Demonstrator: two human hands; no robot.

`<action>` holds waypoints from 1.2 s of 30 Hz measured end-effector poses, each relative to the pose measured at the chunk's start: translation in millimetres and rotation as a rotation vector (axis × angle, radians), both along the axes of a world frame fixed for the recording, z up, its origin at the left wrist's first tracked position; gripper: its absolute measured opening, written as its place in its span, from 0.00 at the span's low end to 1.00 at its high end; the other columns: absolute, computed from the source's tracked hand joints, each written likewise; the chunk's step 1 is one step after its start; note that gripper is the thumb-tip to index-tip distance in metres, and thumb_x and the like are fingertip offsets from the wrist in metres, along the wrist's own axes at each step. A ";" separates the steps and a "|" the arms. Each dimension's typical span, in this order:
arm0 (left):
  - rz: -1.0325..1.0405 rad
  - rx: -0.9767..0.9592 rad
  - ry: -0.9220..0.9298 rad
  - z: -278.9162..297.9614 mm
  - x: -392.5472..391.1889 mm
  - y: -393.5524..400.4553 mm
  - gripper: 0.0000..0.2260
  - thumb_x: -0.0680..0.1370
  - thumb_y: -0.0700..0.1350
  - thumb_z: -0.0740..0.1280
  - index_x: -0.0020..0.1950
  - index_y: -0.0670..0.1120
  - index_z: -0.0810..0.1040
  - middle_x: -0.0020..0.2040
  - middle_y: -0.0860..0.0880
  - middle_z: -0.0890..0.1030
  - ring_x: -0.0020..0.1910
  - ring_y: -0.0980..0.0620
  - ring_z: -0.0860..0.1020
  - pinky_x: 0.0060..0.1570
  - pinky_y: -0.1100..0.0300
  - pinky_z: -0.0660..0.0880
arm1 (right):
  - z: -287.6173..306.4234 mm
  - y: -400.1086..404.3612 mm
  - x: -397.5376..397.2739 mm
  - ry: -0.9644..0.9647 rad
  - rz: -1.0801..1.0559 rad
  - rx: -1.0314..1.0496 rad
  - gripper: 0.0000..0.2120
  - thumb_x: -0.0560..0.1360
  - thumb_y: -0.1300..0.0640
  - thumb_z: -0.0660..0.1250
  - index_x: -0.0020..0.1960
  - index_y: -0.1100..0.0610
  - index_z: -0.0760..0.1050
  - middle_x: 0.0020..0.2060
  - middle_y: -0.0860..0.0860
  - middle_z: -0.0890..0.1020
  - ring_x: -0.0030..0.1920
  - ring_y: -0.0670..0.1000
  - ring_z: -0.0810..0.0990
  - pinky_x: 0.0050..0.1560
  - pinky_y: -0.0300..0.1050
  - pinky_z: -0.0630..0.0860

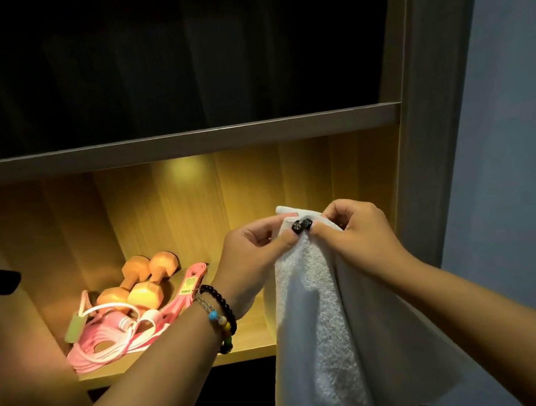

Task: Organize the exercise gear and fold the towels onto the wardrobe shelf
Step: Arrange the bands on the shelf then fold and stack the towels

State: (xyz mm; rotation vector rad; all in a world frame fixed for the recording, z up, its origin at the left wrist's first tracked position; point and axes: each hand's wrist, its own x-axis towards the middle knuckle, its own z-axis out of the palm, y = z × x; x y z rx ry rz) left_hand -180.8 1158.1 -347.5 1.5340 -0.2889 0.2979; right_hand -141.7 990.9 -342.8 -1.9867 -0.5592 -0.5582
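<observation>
Head view shows the white towel (330,321) hanging soft and limp before the lit wardrobe shelf (247,342) front edge, pinched by its top corners by left hand (257,246) and right hand (357,227), beside orange dumbbells (140,284), probably light
</observation>
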 end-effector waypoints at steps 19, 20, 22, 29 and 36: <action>0.660 0.261 -0.039 1.4 14.1 90.8 0.06 0.78 0.46 0.69 0.42 0.47 0.83 0.45 0.48 0.83 0.45 0.49 0.80 0.51 0.48 0.79 | -12.6 -33.9 52.3 0.234 0.049 -1.139 0.18 0.70 0.39 0.72 0.32 0.51 0.72 0.33 0.47 0.75 0.34 0.46 0.74 0.34 0.37 0.70; 0.699 0.276 -0.021 -3.7 14.2 100.7 0.08 0.78 0.46 0.68 0.42 0.44 0.82 0.43 0.47 0.82 0.43 0.49 0.79 0.50 0.48 0.78 | -1.7 -32.4 51.1 0.153 0.026 -1.149 0.18 0.70 0.39 0.72 0.31 0.50 0.72 0.33 0.46 0.75 0.35 0.47 0.75 0.34 0.37 0.70; 0.742 0.310 0.010 -13.8 13.8 118.2 0.12 0.79 0.47 0.66 0.42 0.40 0.82 0.42 0.42 0.81 0.41 0.48 0.76 0.46 0.50 0.76 | 15.8 -29.8 48.6 -0.059 0.006 -1.254 0.17 0.71 0.37 0.69 0.35 0.50 0.75 0.33 0.45 0.75 0.37 0.48 0.76 0.37 0.38 0.71; 0.718 0.696 0.044 -29.7 15.9 131.4 0.19 0.81 0.46 0.62 0.35 0.35 0.75 0.30 0.44 0.70 0.32 0.48 0.66 0.33 0.57 0.61 | 39.6 -24.0 54.3 -0.591 -0.210 -1.253 0.25 0.74 0.32 0.57 0.48 0.53 0.75 0.35 0.50 0.75 0.38 0.55 0.77 0.43 0.46 0.71; 0.977 0.342 0.348 -33.8 31.7 107.6 0.19 0.83 0.46 0.58 0.33 0.44 0.66 0.30 0.48 0.64 0.33 0.48 0.69 0.27 0.62 0.58 | 35.0 -11.4 36.0 -0.738 -0.031 -1.094 0.21 0.78 0.40 0.58 0.45 0.57 0.76 0.28 0.51 0.73 0.27 0.54 0.74 0.36 0.46 0.75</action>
